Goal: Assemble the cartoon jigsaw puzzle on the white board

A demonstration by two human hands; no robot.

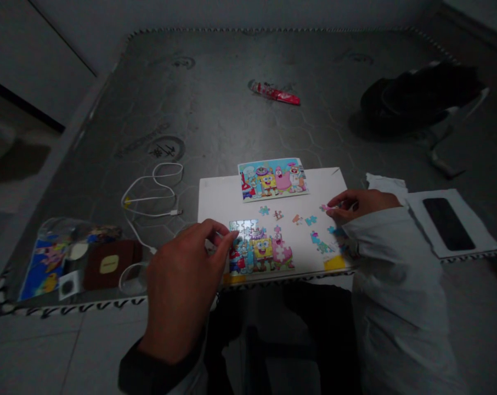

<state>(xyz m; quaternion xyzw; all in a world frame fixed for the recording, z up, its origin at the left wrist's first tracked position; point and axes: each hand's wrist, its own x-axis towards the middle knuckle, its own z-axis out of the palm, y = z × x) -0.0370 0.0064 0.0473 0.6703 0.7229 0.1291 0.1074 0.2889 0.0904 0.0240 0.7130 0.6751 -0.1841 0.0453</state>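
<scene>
A partly assembled cartoon jigsaw puzzle (263,249) lies on a white board (215,197). At its left edge, my left hand (186,280) has thumb and forefinger brought together, touching the puzzle's side; whether a piece is between them is hidden. My right hand (361,206) pinches a small pink puzzle piece (325,208) over the board's right part. Loose pieces lie between the hands, among them a blue puzzle piece (311,220) and a joined blue-green cluster (321,242). Behind them rests the reference picture card (273,180), showing the same cartoon figures.
To the left are a white cable (152,198), a brown case (108,264) and a clear bag with a blue print (46,266). A dark phone (449,224) lies on white material at right. Farther back are a red wrapper (275,93) and a black bag-like item (421,99).
</scene>
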